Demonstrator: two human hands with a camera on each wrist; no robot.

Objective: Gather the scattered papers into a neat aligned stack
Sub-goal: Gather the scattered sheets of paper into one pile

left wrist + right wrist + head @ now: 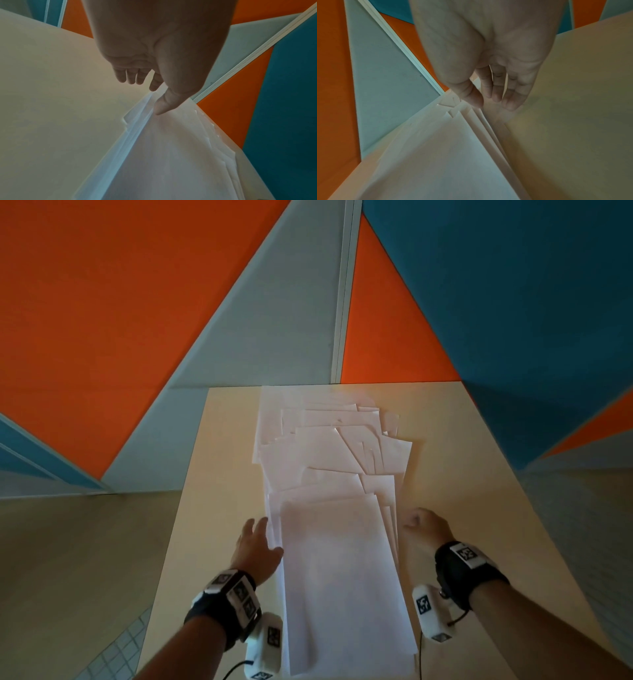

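Note:
Several white papers lie in a long loose pile down the middle of the pale wooden table, fanned and skewed at the far end, more even near me. My left hand lies at the pile's left edge with fingers straight and its thumb tip on the top sheet. My right hand sits at the pile's right edge, fingers relaxed, fingertips on the table beside the staggered paper edges. Neither hand holds anything.
The table's far edge meets a wall of orange, teal and grey panels. Bare tabletop flanks the pile on both sides. The floor drops away past the table's left edge.

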